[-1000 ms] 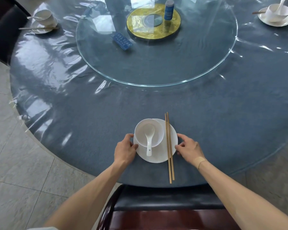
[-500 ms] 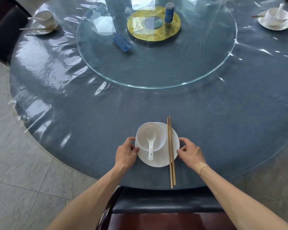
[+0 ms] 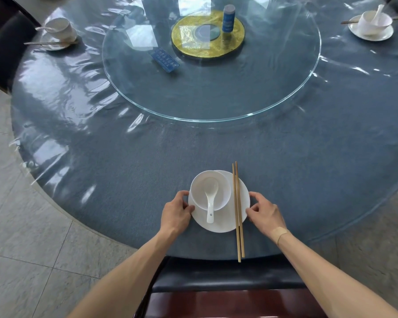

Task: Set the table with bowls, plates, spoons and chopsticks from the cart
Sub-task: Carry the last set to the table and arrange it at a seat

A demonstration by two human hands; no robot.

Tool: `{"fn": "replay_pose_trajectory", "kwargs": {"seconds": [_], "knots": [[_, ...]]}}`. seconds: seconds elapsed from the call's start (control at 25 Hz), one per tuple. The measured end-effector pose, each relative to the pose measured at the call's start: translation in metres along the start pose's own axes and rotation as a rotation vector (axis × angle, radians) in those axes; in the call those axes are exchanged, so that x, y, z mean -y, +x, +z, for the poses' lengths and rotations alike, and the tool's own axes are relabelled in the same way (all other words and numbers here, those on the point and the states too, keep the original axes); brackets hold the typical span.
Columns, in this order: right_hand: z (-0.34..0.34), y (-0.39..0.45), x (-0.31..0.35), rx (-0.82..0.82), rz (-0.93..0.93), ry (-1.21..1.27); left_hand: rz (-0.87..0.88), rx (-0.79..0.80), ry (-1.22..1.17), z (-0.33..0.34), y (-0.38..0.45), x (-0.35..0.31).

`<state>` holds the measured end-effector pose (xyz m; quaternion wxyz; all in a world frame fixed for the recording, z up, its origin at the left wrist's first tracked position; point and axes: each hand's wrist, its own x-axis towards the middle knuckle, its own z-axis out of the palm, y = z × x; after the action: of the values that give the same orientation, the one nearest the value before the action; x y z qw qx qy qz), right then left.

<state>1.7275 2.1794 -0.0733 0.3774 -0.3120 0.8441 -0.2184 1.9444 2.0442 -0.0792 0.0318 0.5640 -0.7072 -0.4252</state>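
— What's nearest?
— A chair (image 3: 228, 276) at the table (image 3: 115, 171) edge. Just past it, the left hand (image 3: 176, 214) and right hand (image 3: 265, 213) pinch opposite rims of a plate (image 3: 223, 222), fingers curled, thumbs on the rim.
— And on the plate?
— A bowl (image 3: 210, 190) on its far-left part, a spoon (image 3: 210, 198) inside with the handle pointing near. Chopsticks (image 3: 238, 210) lie across the plate's right side, their near ends overhanging the table edge.
— Farther out?
— A glass turntable (image 3: 211, 88), with two set places at far left (image 3: 58, 33) and far right (image 3: 372, 25).
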Motion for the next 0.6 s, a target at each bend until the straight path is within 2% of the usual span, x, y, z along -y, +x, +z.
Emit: {"fn": "replay_pose_trajectory", "kwargs": {"seconds": [0.16, 0.24, 0.32, 0.44, 0.6], "knots": [[-0.003, -0.004, -0.001, 0.0, -0.01, -0.027, 0.012, -0.045, 0.116, 0.0, -0.009, -0.003], [-0.006, -0.011, -0.005, -0.122, -0.057, -0.078, 0.014, -0.131, 0.15, 0.0, -0.02, 0.001], [-0.008, -0.02, -0.009, -0.201, -0.118, -0.128, 0.055, -0.141, 0.167, 0.003, -0.034, 0.009], [-0.004, -0.033, -0.015, -0.13, -0.18, -0.221, 0.104, -0.116, 0.225, 0.008, -0.048, 0.017], [0.0, -0.04, -0.016, -0.107, -0.168, -0.27, 0.116, -0.126, 0.257, 0.005, -0.049, 0.023]]}}
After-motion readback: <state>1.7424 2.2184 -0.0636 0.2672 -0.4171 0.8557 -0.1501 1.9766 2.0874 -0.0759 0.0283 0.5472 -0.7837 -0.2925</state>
